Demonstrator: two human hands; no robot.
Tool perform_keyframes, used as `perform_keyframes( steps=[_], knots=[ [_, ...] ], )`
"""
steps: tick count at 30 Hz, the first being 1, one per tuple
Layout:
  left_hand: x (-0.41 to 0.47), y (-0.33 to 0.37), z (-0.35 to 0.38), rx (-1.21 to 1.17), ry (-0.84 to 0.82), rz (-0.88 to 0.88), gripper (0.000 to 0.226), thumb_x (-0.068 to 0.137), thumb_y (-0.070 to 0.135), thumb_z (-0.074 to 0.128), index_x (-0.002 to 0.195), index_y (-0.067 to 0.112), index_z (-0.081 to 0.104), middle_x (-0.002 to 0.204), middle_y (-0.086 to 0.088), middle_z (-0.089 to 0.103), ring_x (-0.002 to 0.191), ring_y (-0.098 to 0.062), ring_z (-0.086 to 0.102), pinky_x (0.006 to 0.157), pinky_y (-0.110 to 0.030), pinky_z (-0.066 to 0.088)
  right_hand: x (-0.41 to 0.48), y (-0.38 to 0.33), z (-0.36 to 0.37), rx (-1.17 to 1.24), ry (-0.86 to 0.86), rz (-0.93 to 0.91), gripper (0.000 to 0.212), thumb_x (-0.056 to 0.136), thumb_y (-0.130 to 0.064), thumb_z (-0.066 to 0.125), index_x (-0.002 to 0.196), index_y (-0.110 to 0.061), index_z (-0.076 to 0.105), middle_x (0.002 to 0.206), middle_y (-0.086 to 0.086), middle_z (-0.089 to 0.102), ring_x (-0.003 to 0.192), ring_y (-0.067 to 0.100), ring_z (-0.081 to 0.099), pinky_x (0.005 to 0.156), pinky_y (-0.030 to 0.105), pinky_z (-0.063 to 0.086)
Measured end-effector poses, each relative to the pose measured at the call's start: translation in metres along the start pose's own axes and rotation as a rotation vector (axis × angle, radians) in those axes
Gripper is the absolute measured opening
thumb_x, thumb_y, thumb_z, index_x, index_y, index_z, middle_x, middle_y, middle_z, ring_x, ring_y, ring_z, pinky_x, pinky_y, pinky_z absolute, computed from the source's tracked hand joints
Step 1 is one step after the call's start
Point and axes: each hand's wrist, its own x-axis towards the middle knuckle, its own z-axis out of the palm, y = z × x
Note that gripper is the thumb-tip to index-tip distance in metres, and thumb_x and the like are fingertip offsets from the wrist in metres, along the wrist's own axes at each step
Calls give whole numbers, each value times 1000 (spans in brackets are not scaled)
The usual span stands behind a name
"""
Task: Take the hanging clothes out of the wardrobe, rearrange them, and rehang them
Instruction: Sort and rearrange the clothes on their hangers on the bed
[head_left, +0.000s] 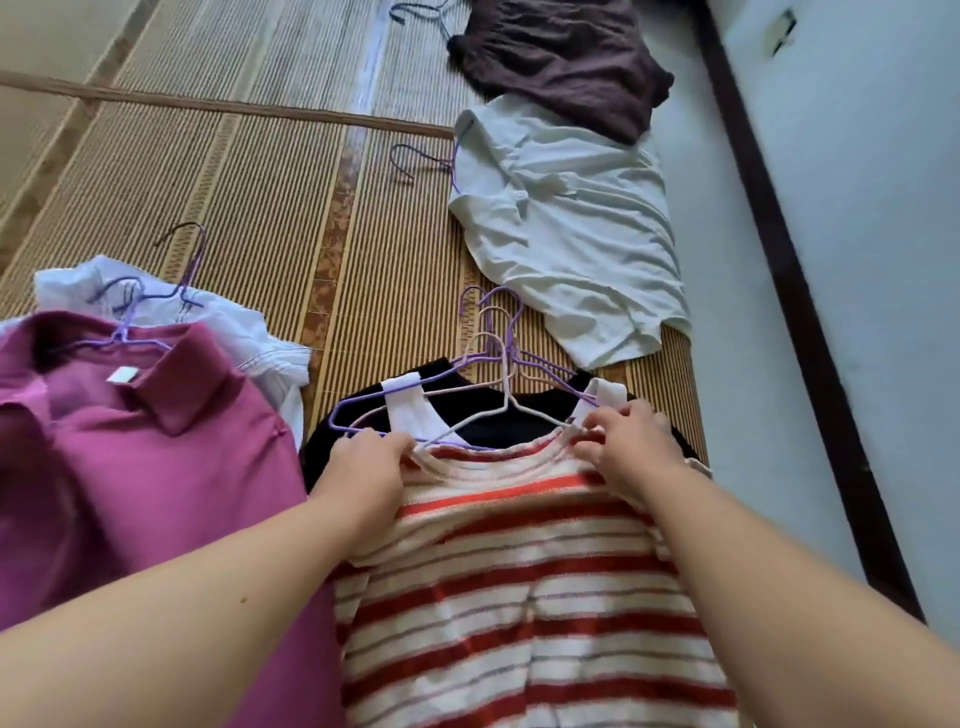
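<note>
We are pinching the neckline of the striped top (519, 597) with both hands. Our left hand (363, 467) is curling its fingers on the collar's left side, and our right hand (628, 447) is gripping the right side, at the end of a white hanger (506, 405). The top is lying over a black garment (498, 423). A magenta polo (156, 441) is lying to the left, and a pale shirt (566, 234) and a brown garment (561, 57) are lying farther off, all on a woven mat (260, 182) beside a pale wall (883, 208).
</note>
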Motion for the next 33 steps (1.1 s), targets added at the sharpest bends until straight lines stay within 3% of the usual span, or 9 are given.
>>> perform_keyframes(
  steps=[3, 5, 9, 12, 14, 18, 25, 30, 33],
  knots=[
    [-21, -3, -6, -212, -44, 139, 42, 85, 6, 45, 89, 47, 54, 99, 0, 49, 99, -20, 49, 90, -33, 42, -26, -1, -4, 38, -54, 51, 14, 91, -32, 44, 104, -34, 50, 122, 9, 55, 119, 36, 43, 102, 52, 29],
    [-37, -1, -13, -261, -40, 203, 40, 85, 8, 46, 87, 47, 54, 98, 7, 46, 97, -15, 49, 88, -28, 42, -53, 2, -10, 46, -37, 52, 22, 89, -22, 40, 105, -33, 49, 116, 7, 61, 116, 34, 49, 101, 53, 25],
    [-70, 16, -41, -235, -100, 267, 26, 78, 22, 39, 85, 47, 45, 80, 13, 51, 83, -10, 53, 69, -24, 40, -124, 10, -39, 55, 81, 71, 38, 86, -21, 41, 113, -45, 53, 112, -6, 65, 109, 22, 55, 87, 40, 30],
    [-98, 31, -73, -201, -118, 311, 30, 81, 27, 40, 100, 50, 42, 88, 12, 62, 81, -10, 57, 72, -27, 45, -181, 16, -71, 178, 105, 99, 25, 89, -29, 45, 102, -44, 61, 101, -9, 69, 101, 18, 60, 86, 33, 41],
    [-119, 41, -93, -207, -106, 345, 35, 88, 25, 47, 117, 45, 47, 101, 14, 64, 90, -8, 59, 78, -23, 45, -217, 17, -95, 308, 122, 105, 23, 86, -24, 50, 78, -42, 62, 82, -9, 69, 84, 14, 61, 72, 29, 47],
    [-168, 67, -142, -115, -115, 500, 23, 91, 23, 49, 107, 33, 62, 102, 10, 67, 95, -13, 62, 81, -29, 48, -289, 18, -147, 340, 212, 143, 28, 81, -14, 51, 62, -33, 59, 67, -9, 65, 71, 11, 59, 60, 24, 42],
    [-242, 108, -202, -53, -162, 645, 14, 91, 26, 52, 99, 29, 64, 96, 9, 65, 90, -11, 58, 74, -24, 43, -388, 28, -225, 310, 318, 187, 29, 81, -19, 56, 72, -44, 67, 86, -16, 68, 87, 10, 59, 72, 23, 39],
    [-268, 151, -241, -11, -175, 726, 11, 92, 25, 52, 85, 30, 60, 89, 7, 66, 86, -14, 60, 74, -26, 46, -442, 44, -262, 336, 458, 262, 27, 79, -16, 55, 86, -36, 72, 101, -10, 70, 91, 13, 56, 73, 22, 36],
    [-283, 181, -259, -53, -135, 786, 13, 92, 22, 55, 81, 27, 61, 78, 14, 61, 77, -8, 56, 60, -12, 38, -469, 59, -281, 337, 535, 300, 27, 79, -15, 54, 86, -34, 72, 101, -6, 71, 91, 17, 57, 74, 24, 36]
  ],
)
